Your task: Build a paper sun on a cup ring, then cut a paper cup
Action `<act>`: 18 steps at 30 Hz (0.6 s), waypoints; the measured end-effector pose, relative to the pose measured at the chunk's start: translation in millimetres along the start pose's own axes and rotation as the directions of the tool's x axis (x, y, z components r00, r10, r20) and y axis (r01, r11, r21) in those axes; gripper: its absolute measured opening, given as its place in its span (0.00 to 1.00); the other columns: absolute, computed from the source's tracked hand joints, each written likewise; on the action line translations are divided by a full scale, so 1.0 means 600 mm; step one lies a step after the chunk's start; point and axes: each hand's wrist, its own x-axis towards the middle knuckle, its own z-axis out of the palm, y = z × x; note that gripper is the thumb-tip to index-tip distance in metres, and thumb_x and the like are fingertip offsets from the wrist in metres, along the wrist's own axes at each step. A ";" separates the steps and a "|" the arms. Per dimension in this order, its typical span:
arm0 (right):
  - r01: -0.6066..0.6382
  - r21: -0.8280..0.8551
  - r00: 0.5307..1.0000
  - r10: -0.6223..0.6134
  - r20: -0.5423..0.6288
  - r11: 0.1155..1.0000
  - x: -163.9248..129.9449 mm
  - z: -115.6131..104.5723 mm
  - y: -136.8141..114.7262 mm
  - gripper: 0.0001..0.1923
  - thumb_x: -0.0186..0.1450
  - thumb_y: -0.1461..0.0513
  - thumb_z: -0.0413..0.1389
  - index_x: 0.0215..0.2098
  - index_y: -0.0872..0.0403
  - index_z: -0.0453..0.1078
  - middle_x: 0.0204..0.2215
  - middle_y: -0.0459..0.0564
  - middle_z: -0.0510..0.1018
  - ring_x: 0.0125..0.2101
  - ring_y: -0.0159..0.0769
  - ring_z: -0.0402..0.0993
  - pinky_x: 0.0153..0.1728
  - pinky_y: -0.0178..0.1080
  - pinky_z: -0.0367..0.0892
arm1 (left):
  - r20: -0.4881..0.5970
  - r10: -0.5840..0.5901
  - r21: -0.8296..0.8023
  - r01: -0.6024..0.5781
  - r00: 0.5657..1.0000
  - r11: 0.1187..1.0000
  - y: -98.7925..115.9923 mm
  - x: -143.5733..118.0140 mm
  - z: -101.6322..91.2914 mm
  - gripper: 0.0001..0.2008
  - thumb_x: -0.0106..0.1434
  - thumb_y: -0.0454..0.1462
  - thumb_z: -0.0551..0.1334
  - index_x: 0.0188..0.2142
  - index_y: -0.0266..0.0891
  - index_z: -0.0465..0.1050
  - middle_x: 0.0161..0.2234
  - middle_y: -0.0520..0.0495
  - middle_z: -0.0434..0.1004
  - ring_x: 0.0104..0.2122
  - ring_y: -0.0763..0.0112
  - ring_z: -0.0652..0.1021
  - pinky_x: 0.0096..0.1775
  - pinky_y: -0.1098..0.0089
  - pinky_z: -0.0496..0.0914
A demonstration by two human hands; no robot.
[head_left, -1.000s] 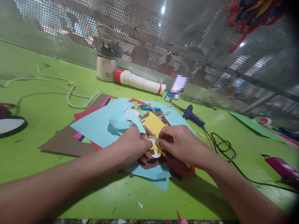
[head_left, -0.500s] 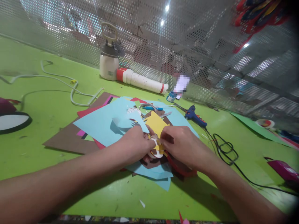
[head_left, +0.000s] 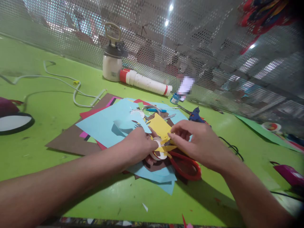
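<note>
- Far left, a black-rimmed white oval [head_left: 11, 123] lies at the edge of the green table [head_left: 47, 104], with a pale cord [head_left: 68, 85] looping behind it.
- Next, a stack of coloured paper sheets [head_left: 102, 126] lies spread out, brown at the bottom and light blue on top.
- Behind the stack, a white jar with a handle [head_left: 112, 60] stands by the mesh wall, and a white tube with red ends [head_left: 144, 83] lies on its side beside it.
- Over the papers, the left hand [head_left: 139, 146] is closed on a small roll of tape [head_left: 158, 150], thumb on top, holding it just above the sheets.
- Touching the roll, a yellow paper piece [head_left: 161, 128] rests on the stack; the right hand [head_left: 199, 144] pinches something at the roll's edge between thumb and forefinger, though I cannot tell whether it is tape or paper.
- Below that hand, red-handled scissors [head_left: 187, 167] lie on the papers.
- Behind it, a blue glue gun [head_left: 196, 114] lies on the table, its black cable [head_left: 234, 148] trailing right.
- Far right, a pink tool [head_left: 288, 174] sits near the edge.
</note>
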 end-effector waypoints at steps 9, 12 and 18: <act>-0.042 0.092 0.998 0.045 -0.039 0.995 -0.001 -0.023 0.015 0.08 0.63 0.62 0.54 0.28 0.53 0.72 0.28 0.48 0.78 0.28 0.34 0.71 0.29 0.36 0.64 | -0.012 -0.067 0.039 0.068 0.998 0.997 0.021 -0.011 0.003 0.11 0.53 0.26 0.57 0.36 0.30 0.72 0.16 0.47 0.74 0.16 0.71 0.72 0.23 0.71 0.69; -0.019 0.122 1.000 0.017 0.019 0.992 -0.002 -0.013 0.014 0.06 0.62 0.62 0.54 0.29 0.54 0.72 0.30 0.48 0.78 0.31 0.35 0.71 0.33 0.37 0.65 | 0.001 -0.075 0.022 0.075 0.997 0.997 0.021 -0.011 0.004 0.09 0.53 0.27 0.58 0.34 0.30 0.72 0.16 0.47 0.74 0.16 0.72 0.72 0.23 0.71 0.69; -0.025 0.094 0.990 0.012 0.141 0.995 0.000 0.012 0.006 0.07 0.63 0.59 0.55 0.30 0.54 0.71 0.31 0.49 0.76 0.31 0.36 0.69 0.32 0.38 0.64 | -0.007 -0.031 0.084 0.031 1.000 0.996 0.006 0.000 -0.002 0.10 0.53 0.32 0.62 0.36 0.30 0.73 0.18 0.45 0.76 0.18 0.67 0.75 0.24 0.68 0.71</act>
